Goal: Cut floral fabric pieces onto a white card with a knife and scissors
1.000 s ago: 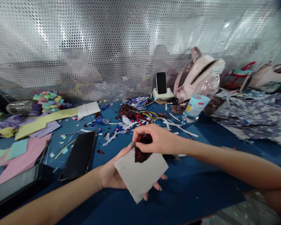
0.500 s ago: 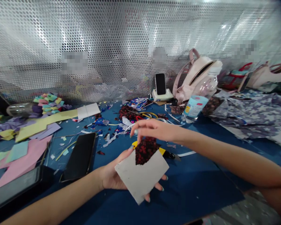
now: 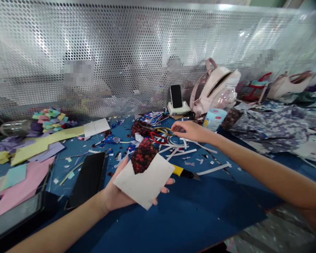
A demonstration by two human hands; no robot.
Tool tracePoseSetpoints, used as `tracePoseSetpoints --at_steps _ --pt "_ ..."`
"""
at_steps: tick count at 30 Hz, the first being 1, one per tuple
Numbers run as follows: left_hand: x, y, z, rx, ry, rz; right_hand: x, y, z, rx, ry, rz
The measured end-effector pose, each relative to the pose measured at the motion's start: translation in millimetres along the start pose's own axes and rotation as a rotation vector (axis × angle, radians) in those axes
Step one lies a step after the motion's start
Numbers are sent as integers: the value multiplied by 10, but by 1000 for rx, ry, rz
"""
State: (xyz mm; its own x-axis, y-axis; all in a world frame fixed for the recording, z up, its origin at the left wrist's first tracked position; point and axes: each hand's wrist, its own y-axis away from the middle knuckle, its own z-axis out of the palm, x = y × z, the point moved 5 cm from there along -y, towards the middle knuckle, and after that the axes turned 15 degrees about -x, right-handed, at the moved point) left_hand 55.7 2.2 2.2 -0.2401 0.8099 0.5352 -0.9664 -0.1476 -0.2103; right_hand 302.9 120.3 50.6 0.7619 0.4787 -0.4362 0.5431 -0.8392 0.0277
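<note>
Right fingers (image 3: 179,124) now half-open near scissors (image 3: 162,142)

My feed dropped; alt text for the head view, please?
Left hand holding a white card with a dark red patterned piece on it; right hand hovering near red and yellow loop handles. Paper scraps and a yellow-and-black cutter lie on the blue table.

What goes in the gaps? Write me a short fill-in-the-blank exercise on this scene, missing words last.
The white card rests on the person's ____ hand.
The knife has a black and ____ handle.
The bottle has a light ____ label.

Missing words: left; yellow; blue.
</note>
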Motion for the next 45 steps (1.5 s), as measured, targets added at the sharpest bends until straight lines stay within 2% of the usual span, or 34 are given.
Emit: tracePoseSetpoints --at_steps 5,9,14,18,22,25,29,31,34,38,45 --pt "9 -24 -11 15 0 21 195 -162 108 7 155 94" --pt "13 -41 -3 7 1 16 122 -370 203 19 237 121" --pt "9 -31 13 -6 -10 13 55 -678 365 -79 258 178" --pt "7 -27 25 -19 -29 17 57 -727 265 -61 263 229" --pt "14 -39 26 -25 -46 43 6 -529 17 68 222 238" --pt "23 -34 13 -19 -68 80 -117 -264 -83 125 127 174" --pt "74 -2 33 -12 -153 176 -407 209 -67 84 -22 -13" --pt "106 8 77 -11 -205 217 -595 452 -23 -7 -107 -159" --pt "120 -2 162 -18 -262 225 -793 720 15 -92 53 -144" --pt "38 -45 227 -67 -265 152 -994 832 16 -142 278 -108" --pt "-83 -103 208 -162 -230 40 -1205 767 -64 -167 361 -180"
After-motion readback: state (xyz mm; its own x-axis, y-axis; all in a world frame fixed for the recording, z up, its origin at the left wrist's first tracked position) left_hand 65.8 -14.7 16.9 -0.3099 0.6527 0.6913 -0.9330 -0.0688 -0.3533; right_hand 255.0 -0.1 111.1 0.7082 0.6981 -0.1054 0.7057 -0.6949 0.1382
